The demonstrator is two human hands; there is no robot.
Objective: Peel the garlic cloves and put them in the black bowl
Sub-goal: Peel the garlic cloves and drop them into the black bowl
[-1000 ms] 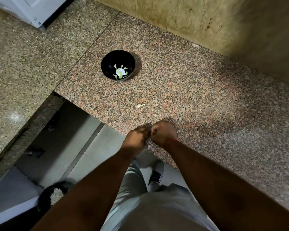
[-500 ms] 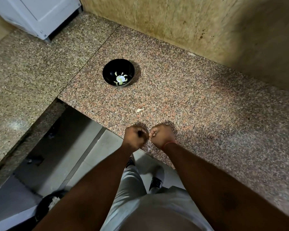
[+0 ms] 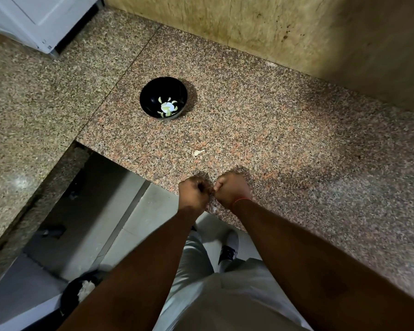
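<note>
Speckled granite counter [image 3: 296, 144] against stained wall. Black bowl [image 3: 151, 94] mid-counter, peeled cloves [image 3: 168, 108] inside. Left hand [image 3: 193, 192], right hand [image 3: 232, 187] fisted, knuckles meeting at counter edge; contents hidden. Loose garlic clove [image 3: 198, 152] between bowl and hands.

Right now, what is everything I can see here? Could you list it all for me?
black bowl: one, black, on the counter, far from the hands
peeled cloves: several, pale, inside the bowl
loose clove: one, whitish, on the counter between bowl and hands
granite counter: speckled pink-brown
bin: one, dark, on the floor, lower left
white appliance: one, top left
left hand: curled, at the counter edge
right hand: curled, red thread at the wrist
</note>
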